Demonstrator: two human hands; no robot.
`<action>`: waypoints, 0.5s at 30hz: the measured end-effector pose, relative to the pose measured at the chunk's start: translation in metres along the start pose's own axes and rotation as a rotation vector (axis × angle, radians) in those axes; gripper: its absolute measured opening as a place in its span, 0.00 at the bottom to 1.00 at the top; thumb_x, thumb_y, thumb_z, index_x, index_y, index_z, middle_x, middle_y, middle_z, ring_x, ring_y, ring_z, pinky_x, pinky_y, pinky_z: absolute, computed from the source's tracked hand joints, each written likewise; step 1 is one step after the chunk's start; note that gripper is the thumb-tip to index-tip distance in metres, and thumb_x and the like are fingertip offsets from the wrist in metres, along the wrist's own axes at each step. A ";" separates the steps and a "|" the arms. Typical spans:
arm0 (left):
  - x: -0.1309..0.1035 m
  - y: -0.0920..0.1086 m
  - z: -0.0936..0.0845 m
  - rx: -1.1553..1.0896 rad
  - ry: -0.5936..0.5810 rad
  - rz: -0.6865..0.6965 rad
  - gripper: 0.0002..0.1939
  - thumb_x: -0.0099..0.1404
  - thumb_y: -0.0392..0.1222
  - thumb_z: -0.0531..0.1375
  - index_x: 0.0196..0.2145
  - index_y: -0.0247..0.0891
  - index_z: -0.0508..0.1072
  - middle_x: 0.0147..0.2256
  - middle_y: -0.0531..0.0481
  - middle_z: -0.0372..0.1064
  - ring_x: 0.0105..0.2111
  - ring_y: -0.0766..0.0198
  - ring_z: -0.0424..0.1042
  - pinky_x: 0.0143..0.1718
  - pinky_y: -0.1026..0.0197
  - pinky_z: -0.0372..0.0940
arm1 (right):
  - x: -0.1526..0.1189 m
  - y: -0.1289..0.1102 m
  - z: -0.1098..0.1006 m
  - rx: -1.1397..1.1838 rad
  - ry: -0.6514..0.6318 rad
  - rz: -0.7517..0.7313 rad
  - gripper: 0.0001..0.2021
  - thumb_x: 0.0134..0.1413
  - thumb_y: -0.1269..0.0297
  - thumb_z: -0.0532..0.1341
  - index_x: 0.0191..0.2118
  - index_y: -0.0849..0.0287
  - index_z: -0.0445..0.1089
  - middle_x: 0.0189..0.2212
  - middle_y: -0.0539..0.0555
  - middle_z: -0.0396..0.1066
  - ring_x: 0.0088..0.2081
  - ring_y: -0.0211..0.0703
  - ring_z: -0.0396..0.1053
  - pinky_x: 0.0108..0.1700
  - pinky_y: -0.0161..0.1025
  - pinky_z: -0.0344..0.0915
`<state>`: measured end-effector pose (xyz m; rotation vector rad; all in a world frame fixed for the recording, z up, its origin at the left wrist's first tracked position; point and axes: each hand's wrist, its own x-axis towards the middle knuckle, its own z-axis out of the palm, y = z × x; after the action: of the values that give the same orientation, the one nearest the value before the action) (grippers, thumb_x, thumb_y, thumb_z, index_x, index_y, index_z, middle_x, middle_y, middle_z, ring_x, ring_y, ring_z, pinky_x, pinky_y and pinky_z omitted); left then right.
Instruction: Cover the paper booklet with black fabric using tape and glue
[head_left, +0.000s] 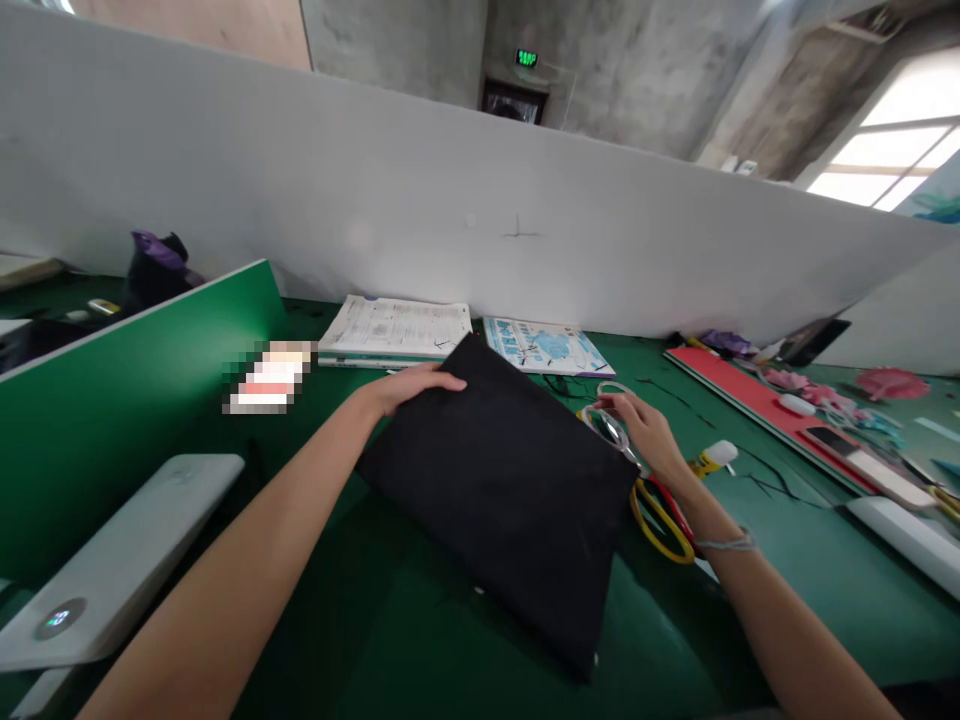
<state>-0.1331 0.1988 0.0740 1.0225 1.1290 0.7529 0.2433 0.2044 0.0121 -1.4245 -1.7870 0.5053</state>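
A flat, roughly rectangular piece of black cloth (502, 490) lies tilted over the green table, its near corner hanging toward me. My left hand (420, 388) grips its upper left edge, thumb on top and the other fingers hidden beneath. Beyond the cloth's right edge, my right hand (641, 425) has its fingers curled at a clear, shiny ring-shaped item (611, 428); its exact kind is hard to make out. Under my right wrist lie scissors with yellow and red handles (664, 525). Just right of that hand is a yellow glue stick (712, 458) with a white cap.
A white power bank (127, 560) stands by the green divider (135, 400) at left. Printed papers (405, 328) and a blue-and-white booklet (547, 345) lie against the white partition (420, 200). On the right are a red board (750, 405), a phone (862, 465) and pink pieces (892, 383).
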 end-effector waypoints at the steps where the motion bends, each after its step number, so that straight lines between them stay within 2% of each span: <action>1: -0.004 0.005 -0.002 -0.033 0.043 0.031 0.16 0.46 0.42 0.70 0.35 0.39 0.78 0.32 0.44 0.77 0.31 0.53 0.76 0.35 0.52 0.72 | -0.003 -0.003 0.002 0.159 -0.072 0.077 0.31 0.60 0.38 0.43 0.48 0.55 0.71 0.43 0.58 0.76 0.46 0.52 0.73 0.49 0.49 0.68; 4: -0.015 0.019 -0.011 -0.150 0.145 0.127 0.16 0.49 0.42 0.68 0.37 0.37 0.77 0.30 0.44 0.75 0.30 0.52 0.75 0.35 0.51 0.72 | -0.009 -0.014 0.015 0.569 -0.278 0.297 0.36 0.57 0.34 0.37 0.53 0.52 0.68 0.46 0.58 0.75 0.46 0.52 0.74 0.44 0.47 0.70; 6: -0.020 0.025 -0.017 -0.251 0.216 0.215 0.16 0.51 0.41 0.67 0.39 0.35 0.76 0.30 0.42 0.74 0.31 0.49 0.75 0.35 0.49 0.72 | -0.009 -0.022 0.024 0.618 -0.333 0.307 0.41 0.56 0.32 0.30 0.57 0.52 0.64 0.49 0.59 0.73 0.48 0.52 0.72 0.44 0.48 0.70; 10: -0.026 0.034 -0.028 -0.387 0.364 0.387 0.15 0.53 0.36 0.66 0.41 0.34 0.75 0.31 0.44 0.72 0.35 0.45 0.75 0.36 0.46 0.72 | 0.002 -0.041 0.032 0.544 -0.347 0.245 0.53 0.49 0.34 0.16 0.59 0.57 0.61 0.50 0.64 0.72 0.51 0.53 0.71 0.45 0.49 0.69; 12: -0.027 0.036 -0.034 -0.437 0.399 0.400 0.14 0.54 0.34 0.65 0.40 0.33 0.75 0.30 0.45 0.70 0.37 0.44 0.75 0.36 0.45 0.72 | 0.008 -0.049 0.033 0.501 -0.337 0.235 0.51 0.51 0.35 0.18 0.58 0.57 0.62 0.47 0.64 0.73 0.50 0.52 0.71 0.46 0.49 0.69; 15: -0.023 0.033 -0.047 -0.536 0.398 0.335 0.11 0.55 0.33 0.64 0.38 0.31 0.75 0.28 0.44 0.70 0.36 0.42 0.76 0.34 0.45 0.72 | 0.015 -0.060 0.042 0.508 -0.317 0.243 0.40 0.58 0.35 0.32 0.55 0.55 0.65 0.44 0.61 0.76 0.48 0.52 0.72 0.47 0.50 0.70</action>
<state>-0.1840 0.2024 0.1088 0.6184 1.0092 1.4863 0.1722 0.2075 0.0337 -1.2459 -1.5624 1.2729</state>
